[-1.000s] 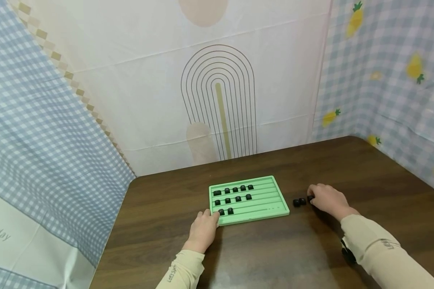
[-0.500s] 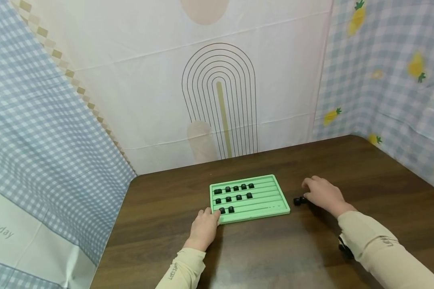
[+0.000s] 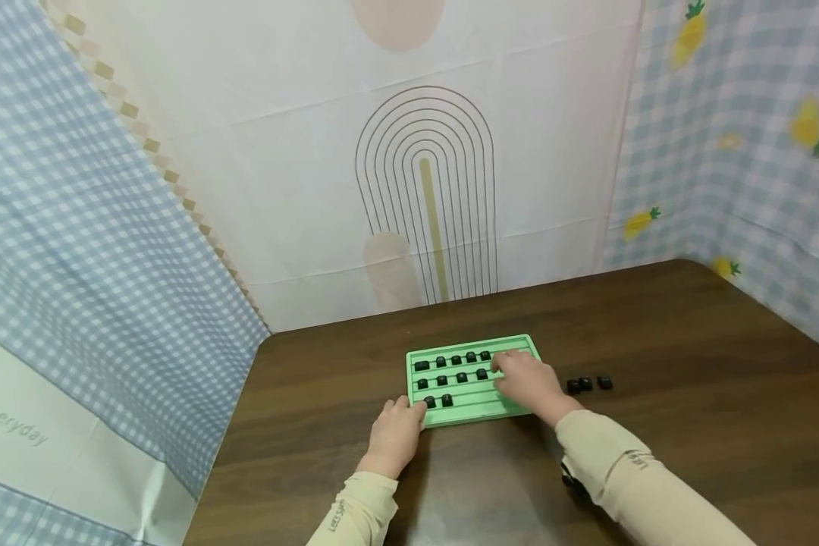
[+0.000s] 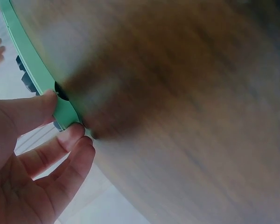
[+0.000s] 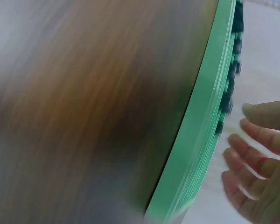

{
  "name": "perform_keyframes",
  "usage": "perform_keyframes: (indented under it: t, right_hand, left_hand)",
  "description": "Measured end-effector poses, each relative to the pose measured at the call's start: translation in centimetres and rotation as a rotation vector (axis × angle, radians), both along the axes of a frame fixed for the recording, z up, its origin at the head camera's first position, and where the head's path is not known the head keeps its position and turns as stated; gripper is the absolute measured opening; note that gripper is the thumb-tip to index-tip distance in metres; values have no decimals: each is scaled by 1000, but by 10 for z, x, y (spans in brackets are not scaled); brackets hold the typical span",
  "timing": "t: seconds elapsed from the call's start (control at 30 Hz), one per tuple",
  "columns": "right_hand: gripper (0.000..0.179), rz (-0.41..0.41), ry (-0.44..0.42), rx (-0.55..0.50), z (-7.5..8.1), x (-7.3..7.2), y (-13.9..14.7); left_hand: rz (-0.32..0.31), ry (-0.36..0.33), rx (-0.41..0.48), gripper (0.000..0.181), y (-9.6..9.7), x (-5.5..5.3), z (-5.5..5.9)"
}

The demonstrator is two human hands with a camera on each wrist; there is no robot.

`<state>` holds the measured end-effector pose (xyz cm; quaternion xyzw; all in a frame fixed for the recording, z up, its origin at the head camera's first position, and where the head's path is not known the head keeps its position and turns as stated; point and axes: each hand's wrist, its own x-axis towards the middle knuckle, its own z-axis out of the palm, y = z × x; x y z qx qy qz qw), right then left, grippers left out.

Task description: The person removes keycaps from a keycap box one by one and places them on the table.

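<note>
A shallow green tray [image 3: 478, 412] with raised lengthwise ridges lies on the table and bears three rows of small black keycaps [image 3: 461, 378]. My left hand [image 3: 393, 438] pinches its near left corner; in the left wrist view the thumb and fingers [image 4: 70, 133] meet the tray wall [image 4: 30, 56]. Over the tray's right part hovers my right hand [image 3: 528, 383], beside the right end of the upper rows. In the right wrist view its thumb and fingers [image 5: 245, 154] are spread apart, with nothing visible between them. Contact with the tray cannot be made out there.
Three loose black keycaps [image 3: 585, 384] lie on the brown table [image 3: 655, 455] to the right of the tray, two side by side and one slightly apart. Patterned cloths hang behind the table [image 3: 300, 189] and at both sides.
My right hand has left the loose keycaps and moved left over the tray. Three loose keycaps now show uncovered, the rightmost farther from the others. My left hand stays at the tray corner.
</note>
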<state>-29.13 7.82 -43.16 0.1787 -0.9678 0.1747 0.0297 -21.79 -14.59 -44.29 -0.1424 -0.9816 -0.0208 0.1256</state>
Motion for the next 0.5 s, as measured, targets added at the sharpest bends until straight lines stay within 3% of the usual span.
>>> perform_keyframes:
  t: [0.27, 0.5]
  right_hand:
    - [20, 53, 20, -27, -9, 8, -49]
    - [17, 87, 6, -13, -13, 12, -71]
  left_hand:
    - [-7, 25, -40, 9, 1, 2, -1]
    - [13, 24, -74, 9, -1, 0, -3]
